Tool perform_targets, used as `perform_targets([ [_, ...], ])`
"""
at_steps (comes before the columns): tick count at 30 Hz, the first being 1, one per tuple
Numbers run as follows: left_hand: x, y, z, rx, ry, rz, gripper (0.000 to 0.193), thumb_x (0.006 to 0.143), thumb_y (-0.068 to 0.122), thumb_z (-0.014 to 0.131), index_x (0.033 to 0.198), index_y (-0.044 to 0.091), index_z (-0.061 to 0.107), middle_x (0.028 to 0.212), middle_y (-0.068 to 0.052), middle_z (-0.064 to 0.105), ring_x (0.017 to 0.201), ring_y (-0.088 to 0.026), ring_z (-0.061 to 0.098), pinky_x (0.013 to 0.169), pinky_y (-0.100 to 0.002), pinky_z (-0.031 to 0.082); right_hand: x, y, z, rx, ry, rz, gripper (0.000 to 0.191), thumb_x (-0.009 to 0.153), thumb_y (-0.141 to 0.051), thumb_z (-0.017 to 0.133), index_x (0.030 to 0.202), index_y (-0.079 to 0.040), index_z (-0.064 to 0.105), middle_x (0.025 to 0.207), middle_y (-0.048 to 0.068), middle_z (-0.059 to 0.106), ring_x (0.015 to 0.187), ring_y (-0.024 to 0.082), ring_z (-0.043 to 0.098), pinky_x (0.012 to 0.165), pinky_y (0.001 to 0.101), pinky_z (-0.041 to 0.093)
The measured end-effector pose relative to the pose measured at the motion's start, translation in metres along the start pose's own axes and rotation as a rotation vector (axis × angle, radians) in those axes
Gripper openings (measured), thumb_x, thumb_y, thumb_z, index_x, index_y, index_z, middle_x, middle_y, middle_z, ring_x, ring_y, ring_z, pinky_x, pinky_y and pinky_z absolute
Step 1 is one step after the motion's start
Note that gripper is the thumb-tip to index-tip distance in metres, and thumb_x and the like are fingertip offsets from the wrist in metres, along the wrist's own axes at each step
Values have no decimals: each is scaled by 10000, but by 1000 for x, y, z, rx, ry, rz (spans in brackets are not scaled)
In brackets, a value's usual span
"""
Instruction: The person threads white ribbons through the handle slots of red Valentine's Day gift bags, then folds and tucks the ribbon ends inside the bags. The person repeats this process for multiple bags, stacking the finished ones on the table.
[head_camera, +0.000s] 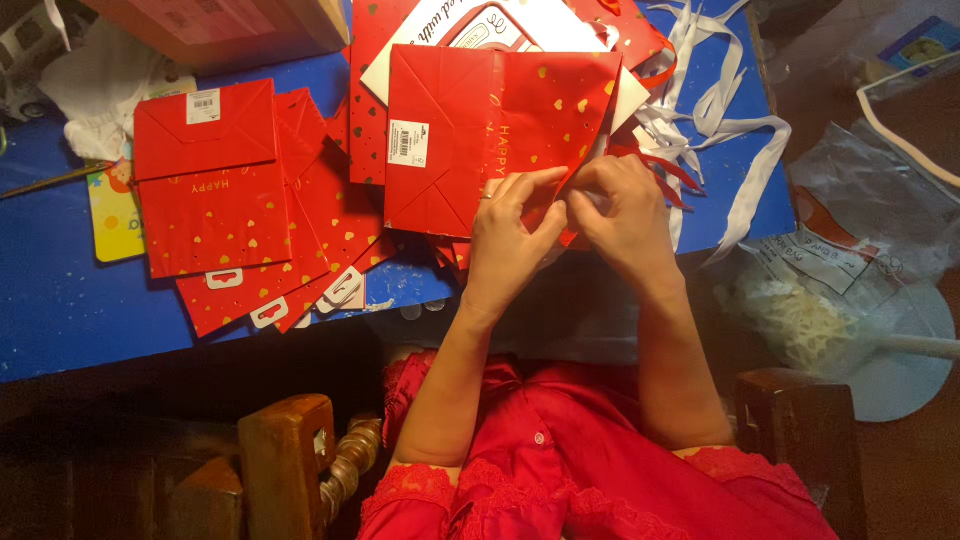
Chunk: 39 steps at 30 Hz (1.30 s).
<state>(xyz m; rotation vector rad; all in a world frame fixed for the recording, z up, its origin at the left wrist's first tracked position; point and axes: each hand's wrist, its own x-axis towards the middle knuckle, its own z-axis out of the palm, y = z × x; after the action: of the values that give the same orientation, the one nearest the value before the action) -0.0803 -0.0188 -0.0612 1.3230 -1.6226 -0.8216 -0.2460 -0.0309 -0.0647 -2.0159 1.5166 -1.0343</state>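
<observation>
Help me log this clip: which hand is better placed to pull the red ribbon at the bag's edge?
Probably the right hand: it lies beside the red ribbon, while the left hand rests on the red gift bag.

- Bag (470, 130): red, gold hearts
- Table (60, 290): blue
- Ribbons (720, 110): white
- Blouse (580, 460): red
- Card (115, 210): yellow

Blue table top (60, 300), scuffed, lit warm from above. Dark floor (900, 470) below and right of the hands, in shadow. Carved wooden chair arm (290, 450) low left of the hands, another wooden post (790, 420) low right.
</observation>
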Motion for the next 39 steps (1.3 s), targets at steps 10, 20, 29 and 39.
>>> perform_targets([
  [10, 0, 0, -1, -33, -12, 43, 373, 887, 264, 769, 1219, 100, 722, 1130, -78, 718, 1097, -256, 616, 988, -365, 496, -10, 22, 11, 338, 44, 128, 128, 914, -16, 720, 1032, -12, 672, 981, 54, 676, 946, 146, 654, 858, 303, 529],
  [20, 6, -1, 3, -9, 44, 7, 144, 920, 192, 724, 1032, 111, 764, 1022, -63, 722, 1026, -264, 647, 916, -368, 515, -18, 37, 17, 726, -17, 279, 153, 983, -3, 675, 1111, -21, 593, 1016, 41, 685, 892, 95, 663, 781, 255, 557],
  [29, 3, 4, 11, 104, 117, 21, 89, 953, 183, 695, 1002, 109, 696, 941, -48, 731, 901, -275, 660, 817, -398, 521, -16, 21, 14, 741, -1, 119, 792, 933, -38, 709, 1546, -73, 208, 1250, 78, 595, 1183, 171, 622, 1013, 328, 546],
  [39, 4, -23, 11, -360, 102, -249, 191, 1078, 235, 509, 1152, 60, 510, 1016, -153, 798, 962, -194, 795, 825, -299, 615, -12, 17, 4, 329, -24, 106, 167, 975, -46, 642, 1119, -36, 725, 976, 56, 637, 931, 140, 643, 846, 279, 504],
])
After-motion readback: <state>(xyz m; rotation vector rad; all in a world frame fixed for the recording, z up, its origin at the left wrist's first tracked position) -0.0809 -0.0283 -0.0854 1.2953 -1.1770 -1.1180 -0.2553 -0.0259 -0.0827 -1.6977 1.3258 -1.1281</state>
